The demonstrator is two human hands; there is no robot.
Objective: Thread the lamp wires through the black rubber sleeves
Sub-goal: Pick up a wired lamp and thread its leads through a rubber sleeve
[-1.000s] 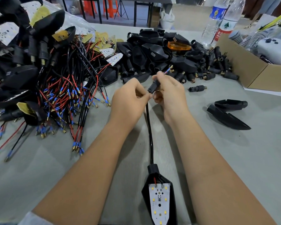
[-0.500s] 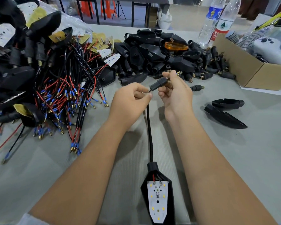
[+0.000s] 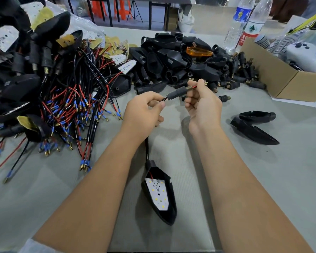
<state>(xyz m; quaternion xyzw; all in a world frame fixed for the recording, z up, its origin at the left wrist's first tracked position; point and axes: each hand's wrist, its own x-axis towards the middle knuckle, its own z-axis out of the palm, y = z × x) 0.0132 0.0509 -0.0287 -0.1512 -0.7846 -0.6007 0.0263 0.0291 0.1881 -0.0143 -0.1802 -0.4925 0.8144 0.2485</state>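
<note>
A black rubber sleeve (image 3: 176, 92) hangs in the air between my hands, with the lamp wires running through it. My left hand (image 3: 144, 110) pinches the black wire (image 3: 147, 147) just below the sleeve. My right hand (image 3: 202, 103) grips the red wire ends with brass tips (image 3: 199, 86) that stick out of the sleeve's far end. The wire runs down to a black lamp housing (image 3: 160, 194) with a white LED board, lying on the table between my forearms.
A heap of wired lamps with red and black leads (image 3: 66, 106) fills the left. Black housings and loose sleeves (image 3: 181, 61) are piled at the back. Two empty housings (image 3: 252, 125) lie at the right, near a cardboard box (image 3: 285, 81) and water bottles (image 3: 244, 22).
The sleeve has tilted toward horizontal and slid further along the wires. My right hand has shifted right and now holds the exposed wire tips. The lamp housing has slid and turned slightly.
</note>
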